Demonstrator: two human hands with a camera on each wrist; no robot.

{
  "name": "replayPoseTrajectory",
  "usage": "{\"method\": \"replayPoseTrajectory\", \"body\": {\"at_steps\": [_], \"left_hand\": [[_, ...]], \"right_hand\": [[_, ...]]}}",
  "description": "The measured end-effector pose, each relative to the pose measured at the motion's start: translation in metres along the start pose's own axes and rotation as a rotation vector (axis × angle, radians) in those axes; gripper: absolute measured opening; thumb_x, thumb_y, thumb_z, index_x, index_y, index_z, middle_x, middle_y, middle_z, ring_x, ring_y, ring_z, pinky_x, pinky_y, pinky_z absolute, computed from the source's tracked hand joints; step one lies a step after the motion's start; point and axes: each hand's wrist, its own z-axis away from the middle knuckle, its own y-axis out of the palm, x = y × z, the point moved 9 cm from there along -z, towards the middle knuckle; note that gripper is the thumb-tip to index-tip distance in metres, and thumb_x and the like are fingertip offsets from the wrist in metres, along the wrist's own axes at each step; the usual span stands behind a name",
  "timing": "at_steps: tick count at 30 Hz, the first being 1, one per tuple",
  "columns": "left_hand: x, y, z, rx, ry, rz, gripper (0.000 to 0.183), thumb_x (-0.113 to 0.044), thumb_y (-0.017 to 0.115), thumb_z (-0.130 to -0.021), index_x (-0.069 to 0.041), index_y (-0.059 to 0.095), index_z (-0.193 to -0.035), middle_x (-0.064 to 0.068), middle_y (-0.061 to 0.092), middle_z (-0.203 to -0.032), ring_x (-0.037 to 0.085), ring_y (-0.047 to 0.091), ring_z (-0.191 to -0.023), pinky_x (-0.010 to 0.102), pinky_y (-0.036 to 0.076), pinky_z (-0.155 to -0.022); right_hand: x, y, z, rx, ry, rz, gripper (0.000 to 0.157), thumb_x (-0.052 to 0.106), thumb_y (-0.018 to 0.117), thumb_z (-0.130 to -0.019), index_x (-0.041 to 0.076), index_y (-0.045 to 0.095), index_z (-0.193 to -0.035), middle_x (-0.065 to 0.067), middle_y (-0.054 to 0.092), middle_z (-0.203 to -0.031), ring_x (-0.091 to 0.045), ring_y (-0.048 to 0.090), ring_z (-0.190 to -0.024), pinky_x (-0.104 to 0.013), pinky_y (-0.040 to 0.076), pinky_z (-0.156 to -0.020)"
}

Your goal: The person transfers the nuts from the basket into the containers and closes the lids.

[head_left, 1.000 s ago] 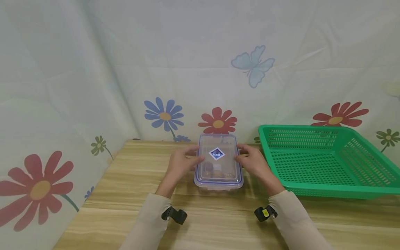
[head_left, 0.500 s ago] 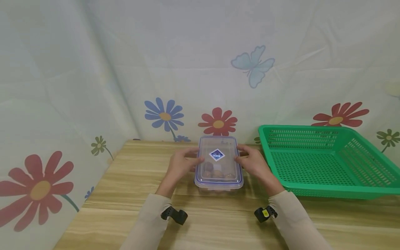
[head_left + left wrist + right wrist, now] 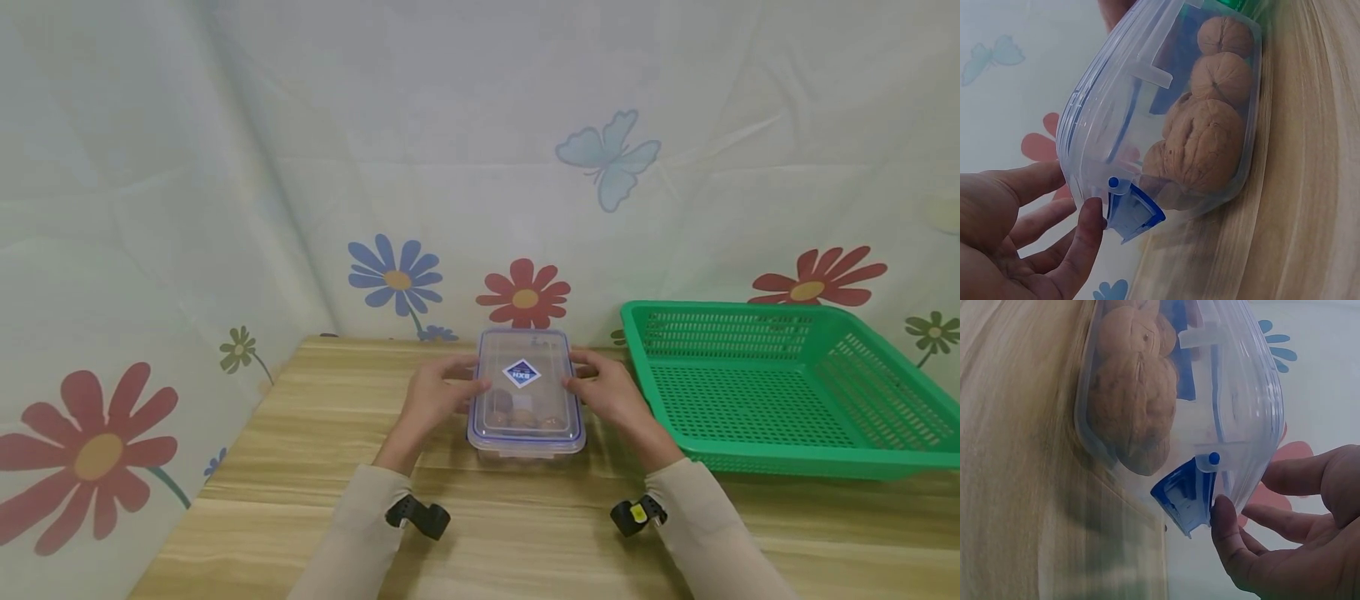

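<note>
A clear plastic food container [image 3: 1235, 200] stands on the table with several walnuts [image 3: 1205, 145] inside. Its transparent lid [image 3: 525, 400] has a blue seal and a diamond label, and lies over the rim. My left hand [image 3: 435, 390] holds the lid's left edge, thumb on top and fingers along the side. On the opposite edge, my right hand [image 3: 611, 392] grips in mirror fashion. In the left wrist view, a fingertip touches a blue side latch [image 3: 1136, 214], which juts outward. The right wrist view shows a matching latch [image 3: 1184, 495] angled out beside a fingertip.
A green plastic basket [image 3: 787, 457] with perforated walls stands right of the container, close to my right forearm. The wood-grain table [image 3: 330, 392] ends at a flower-printed curtain [image 3: 450, 167] behind the container. A black camera is strapped to each wrist.
The lid's far edge has come down slightly toward the container, and the walnuts show more clearly through it. Both hands keep nearly the same places on the edges.
</note>
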Motion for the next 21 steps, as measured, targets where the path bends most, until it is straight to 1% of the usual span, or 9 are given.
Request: {"method": "replayPoseTrajectory", "body": {"at_steps": [13,21], "left_hand": [[0.01,0.001,-0.004,0.015,-0.041,0.024,0.047,-0.015,0.082,-0.096,-0.006,0.069,-0.14,0.02,0.071,-0.126,0.03,0.077,-0.089,0.04,0.068,-0.078],[0.014,-0.003,-0.005,0.019,-0.06,0.042,0.046,-0.013,0.082,-0.095,-0.006,0.07,-0.139,0.019,0.071,-0.127,0.03,0.077,-0.091,0.041,0.067,-0.079]], "right_hand": [[-0.003,0.001,-0.002,-0.007,0.002,-0.047,0.052,0.011,0.065,-0.106,0.0,0.05,-0.155,-0.031,0.056,-0.146,-0.047,0.059,-0.129,-0.059,0.054,-0.107],[-0.001,0.004,-0.001,-0.033,-0.047,-0.065,0.05,0.007,0.066,-0.105,-0.001,0.052,-0.152,-0.032,0.06,-0.138,-0.045,0.062,-0.123,-0.056,0.057,-0.102]]}}
